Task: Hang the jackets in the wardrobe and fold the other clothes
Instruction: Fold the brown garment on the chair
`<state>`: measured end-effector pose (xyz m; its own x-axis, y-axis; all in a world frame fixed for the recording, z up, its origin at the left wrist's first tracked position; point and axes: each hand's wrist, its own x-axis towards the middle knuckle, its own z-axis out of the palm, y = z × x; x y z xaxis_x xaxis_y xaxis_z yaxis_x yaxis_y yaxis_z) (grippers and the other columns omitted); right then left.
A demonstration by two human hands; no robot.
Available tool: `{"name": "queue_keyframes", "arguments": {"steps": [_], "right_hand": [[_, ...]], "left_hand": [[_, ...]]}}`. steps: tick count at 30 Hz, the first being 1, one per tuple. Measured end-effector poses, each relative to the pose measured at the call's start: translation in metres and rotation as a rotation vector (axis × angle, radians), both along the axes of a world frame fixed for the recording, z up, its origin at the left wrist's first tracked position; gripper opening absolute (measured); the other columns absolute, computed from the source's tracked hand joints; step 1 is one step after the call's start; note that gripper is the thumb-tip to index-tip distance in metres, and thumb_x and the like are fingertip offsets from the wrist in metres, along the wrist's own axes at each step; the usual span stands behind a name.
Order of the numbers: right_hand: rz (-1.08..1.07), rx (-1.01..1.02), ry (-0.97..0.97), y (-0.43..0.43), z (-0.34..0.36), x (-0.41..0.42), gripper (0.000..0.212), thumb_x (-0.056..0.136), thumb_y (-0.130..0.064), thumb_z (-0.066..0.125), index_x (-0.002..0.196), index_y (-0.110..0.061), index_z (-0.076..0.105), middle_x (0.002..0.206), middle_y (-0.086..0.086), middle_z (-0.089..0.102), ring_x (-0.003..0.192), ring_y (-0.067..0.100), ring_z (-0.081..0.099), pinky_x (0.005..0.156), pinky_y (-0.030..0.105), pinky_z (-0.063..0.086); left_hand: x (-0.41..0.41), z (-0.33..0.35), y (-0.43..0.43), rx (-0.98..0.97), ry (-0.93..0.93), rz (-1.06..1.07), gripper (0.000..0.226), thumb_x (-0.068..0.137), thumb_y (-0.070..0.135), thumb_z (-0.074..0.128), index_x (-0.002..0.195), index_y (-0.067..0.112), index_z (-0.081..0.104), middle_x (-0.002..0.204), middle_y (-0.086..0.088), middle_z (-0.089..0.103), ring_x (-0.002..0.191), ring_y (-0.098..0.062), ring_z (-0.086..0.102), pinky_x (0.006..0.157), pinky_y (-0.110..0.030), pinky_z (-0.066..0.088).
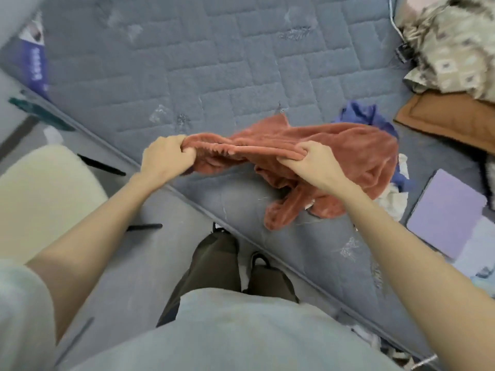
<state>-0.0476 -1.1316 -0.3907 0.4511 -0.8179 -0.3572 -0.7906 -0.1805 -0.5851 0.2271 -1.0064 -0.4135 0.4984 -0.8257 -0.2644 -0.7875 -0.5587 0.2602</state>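
Rust fleece garment (334, 156): thick, plush, limp. One edge stretched between fingers, the rest sagging past right fingers onto bed (214, 62).
Left hand (166, 159): fingers clenched round bunched edge. Right hand (313, 162): fingers pinching same edge.
Likely step: spreading before fold. Best to shake flat, lay on quilted grey bed ahead of fingers, square sleeves first.
Blue cloth (367, 113) crumpled just beyond right fingers. White cloth (393, 202) and flat lilac pad (447, 212) further right.

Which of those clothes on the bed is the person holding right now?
The rust-red fleecy garment: the left hand and right hand both grip its near edge. The blue garment behind it and the white garment beside it lie unheld.
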Motion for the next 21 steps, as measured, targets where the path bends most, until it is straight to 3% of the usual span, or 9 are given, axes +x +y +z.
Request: {"name": "queue_keyframes", "arguments": {"steps": [3, 6, 10, 14, 18, 21], "right_hand": [[0.197, -0.012, -0.058, 0.028, 0.019, 0.026, 0.027, 0.080, -0.050, 0.065, 0.073, -0.025, 0.068, 0.083, -0.001, 0.070, 0.092, 0.027, 0.065, 0.073, 0.034, 0.047], [0.373, 0.002, -0.065, 0.063, 0.040, 0.051, 0.035, 0.080, -0.052, 0.062, 0.088, -0.020, 0.071, 0.091, 0.005, 0.073, 0.095, 0.027, 0.065, 0.078, 0.036, 0.049], [0.588, 0.050, -0.072, 0.127, 0.066, 0.092, 0.023, 0.080, -0.050, 0.063, 0.068, -0.030, 0.063, 0.085, 0.002, 0.070, 0.093, 0.027, 0.064, 0.072, 0.031, 0.044], [0.756, 0.075, -0.127, 0.208, 0.099, 0.140, 0.020, 0.079, -0.049, 0.064, 0.069, -0.032, 0.065, 0.088, 0.003, 0.071, 0.096, 0.024, 0.064, 0.075, 0.031, 0.046], [0.857, 0.079, -0.200, 0.292, 0.140, 0.185, 0.028, 0.077, -0.051, 0.066, 0.060, -0.029, 0.062, 0.066, -0.009, 0.060, 0.079, 0.017, 0.060, 0.062, 0.027, 0.039], [0.911, 0.092, -0.269, 0.354, 0.176, 0.210, 0.038, 0.076, -0.050, 0.069, 0.047, -0.032, 0.055, 0.053, -0.021, 0.051, 0.067, 0.008, 0.053, 0.052, 0.011, 0.036]], "left_hand": [[-0.004, 0.028, 0.078, -0.014, -0.011, 0.221, 0.051, 0.070, 0.040, 0.034, 0.103, 0.021, 0.068, 0.101, -0.020, 0.068, 0.095, -0.041, 0.061, 0.080, -0.040, 0.048], [-0.019, 0.053, 0.159, -0.031, -0.013, 0.409, 0.045, 0.069, 0.042, 0.034, 0.092, 0.020, 0.066, 0.093, -0.020, 0.068, 0.088, -0.039, 0.061, 0.072, -0.036, 0.046], [-0.041, 0.085, 0.269, -0.061, -0.018, 0.655, 0.038, 0.070, 0.043, 0.035, 0.072, 0.012, 0.058, 0.077, -0.015, 0.064, 0.074, -0.034, 0.057, 0.063, -0.032, 0.038], [-0.054, 0.120, 0.373, -0.115, -0.058, 0.880, 0.035, 0.071, 0.044, 0.038, 0.066, 0.013, 0.054, 0.064, -0.003, 0.055, 0.068, -0.031, 0.053, 0.056, -0.031, 0.035], [-0.062, 0.166, 0.465, -0.152, -0.125, 1.030, 0.032, 0.070, 0.043, 0.037, 0.061, 0.014, 0.049, 0.061, -0.002, 0.052, 0.064, -0.030, 0.049, 0.053, -0.031, 0.031], [-0.066, 0.206, 0.523, -0.220, -0.138, 1.142, 0.034, 0.069, 0.042, 0.038, 0.063, 0.010, 0.049, 0.058, 0.000, 0.053, 0.058, -0.022, 0.048, 0.050, -0.029, 0.033]]}}
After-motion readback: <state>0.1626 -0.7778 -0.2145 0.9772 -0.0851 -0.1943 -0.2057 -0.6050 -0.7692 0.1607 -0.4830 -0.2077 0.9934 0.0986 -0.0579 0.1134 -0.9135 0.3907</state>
